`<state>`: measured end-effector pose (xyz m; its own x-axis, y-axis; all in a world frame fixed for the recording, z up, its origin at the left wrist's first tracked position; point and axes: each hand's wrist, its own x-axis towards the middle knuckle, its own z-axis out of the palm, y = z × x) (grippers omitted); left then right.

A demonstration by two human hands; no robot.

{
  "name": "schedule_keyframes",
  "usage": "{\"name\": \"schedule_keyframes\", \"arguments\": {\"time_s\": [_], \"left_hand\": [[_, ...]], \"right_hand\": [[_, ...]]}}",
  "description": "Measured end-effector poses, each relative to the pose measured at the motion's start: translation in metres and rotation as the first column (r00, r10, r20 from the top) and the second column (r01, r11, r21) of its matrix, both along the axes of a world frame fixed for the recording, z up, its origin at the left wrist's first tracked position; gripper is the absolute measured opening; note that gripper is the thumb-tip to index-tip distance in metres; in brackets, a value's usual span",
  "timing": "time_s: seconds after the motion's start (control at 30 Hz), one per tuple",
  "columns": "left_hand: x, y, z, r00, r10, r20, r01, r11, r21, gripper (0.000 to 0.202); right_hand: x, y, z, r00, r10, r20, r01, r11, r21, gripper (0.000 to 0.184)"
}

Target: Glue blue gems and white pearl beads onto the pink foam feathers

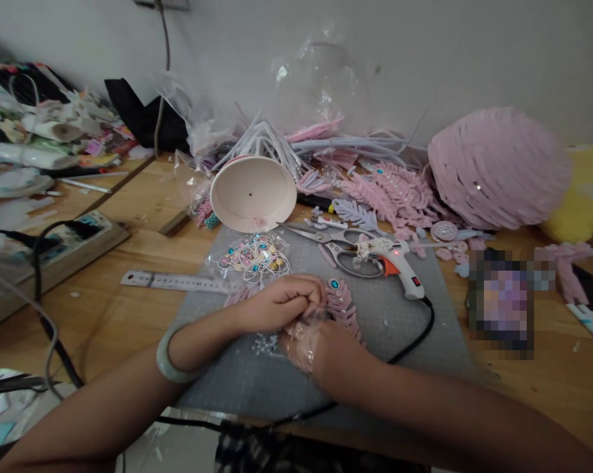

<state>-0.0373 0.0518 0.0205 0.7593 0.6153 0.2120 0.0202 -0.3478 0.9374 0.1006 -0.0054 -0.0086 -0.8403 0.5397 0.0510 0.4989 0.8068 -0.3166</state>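
Observation:
My left hand (289,302) and my right hand (333,351) meet over the cutting mat (400,387), fingers curled closed. A crinkled clear plastic bag (307,338) is gripped between them; its contents are hard to make out. Small shiny clear pieces (265,344) lie just below my left hand. Right behind my hands is a pink fuzzy feather shape (343,307) with a blue gem at its tip. A bag of strung coloured gems (254,256) lies beyond my left hand. The fingertips are mostly hidden.
A glue gun (405,269) with a lit red light rests by scissors (346,253), its cord curving right of my hands. A metal ruler (178,281) lies left. Behind are a cream bowl (253,194), pink feathers (390,190) and a big pink wrapped form (501,167). A power strip (54,259) stands left.

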Motion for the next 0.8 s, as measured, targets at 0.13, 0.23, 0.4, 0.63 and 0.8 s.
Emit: {"name": "schedule_keyframes", "arguments": {"time_s": [0.13,0.23,0.4,0.63,0.8], "left_hand": [[0.000,0.000,-0.001,1.000,0.009,-0.014,-0.010,1.000,-0.022,0.026],[0.000,-0.001,-0.001,0.999,0.025,-0.025,-0.025,0.999,-0.029,0.026],[-0.001,0.001,-0.001,0.998,0.022,-0.065,-0.023,1.000,-0.013,0.026],[0.003,-0.007,-0.004,0.955,-0.099,-0.279,0.152,0.972,0.176,0.025],[0.010,-0.022,-0.009,0.867,0.000,-0.498,0.261,0.852,0.454,0.031]], "right_hand": [[0.003,0.004,0.013,0.997,0.074,-0.017,-0.073,0.994,0.080,0.019],[0.007,0.005,0.022,0.977,0.056,-0.203,-0.054,0.998,0.015,0.021],[0.031,0.007,0.043,0.668,-0.635,-0.387,0.034,0.546,-0.837,0.015],[0.114,0.032,0.068,0.343,-0.938,0.048,-0.078,-0.079,-0.994,0.011],[0.159,0.047,0.059,0.275,-0.961,-0.017,0.633,0.194,-0.749,0.025]]}}
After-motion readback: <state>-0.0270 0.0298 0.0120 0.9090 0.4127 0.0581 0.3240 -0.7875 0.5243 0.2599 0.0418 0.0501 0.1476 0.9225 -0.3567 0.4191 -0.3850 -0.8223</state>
